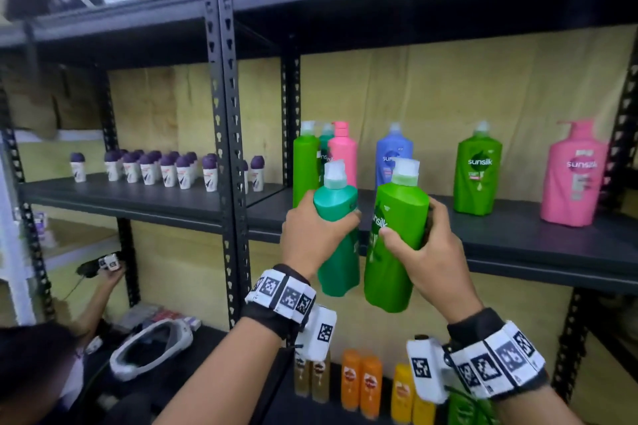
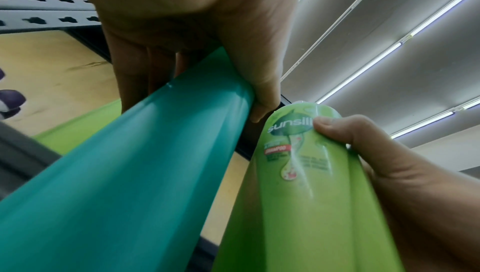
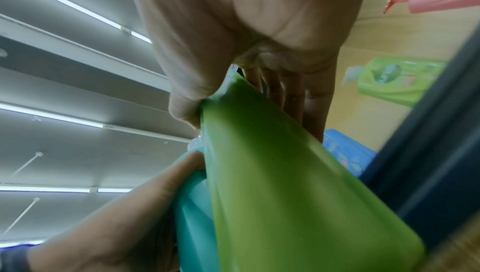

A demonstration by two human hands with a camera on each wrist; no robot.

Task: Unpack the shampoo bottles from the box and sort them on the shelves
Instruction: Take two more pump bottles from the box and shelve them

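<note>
My left hand [image 1: 312,235] grips a teal shampoo bottle [image 1: 336,235] by its upper body, held upright in front of the middle shelf [image 1: 518,238]. My right hand [image 1: 424,252] grips a light green Sunsilk bottle [image 1: 393,252] beside it; the two bottles are close together. In the left wrist view the teal bottle [image 2: 124,173] runs under my fingers, with the green bottle [image 2: 298,184] and right thumb [image 2: 335,126] alongside. The right wrist view shows the green bottle [image 3: 280,184] held in my palm. On the shelf stand a green, teal and pink cluster [image 1: 322,155], a blue bottle [image 1: 393,155], a green bottle [image 1: 478,172] and a pink pump bottle [image 1: 573,176].
Small white roll-ons with purple caps [image 1: 162,169] fill the left shelf. Black slotted uprights [image 1: 228,134] divide the bays. Orange and yellow bottles [image 1: 366,383] stand on the shelf below. Another person's arm [image 1: 100,293] reaches in at lower left.
</note>
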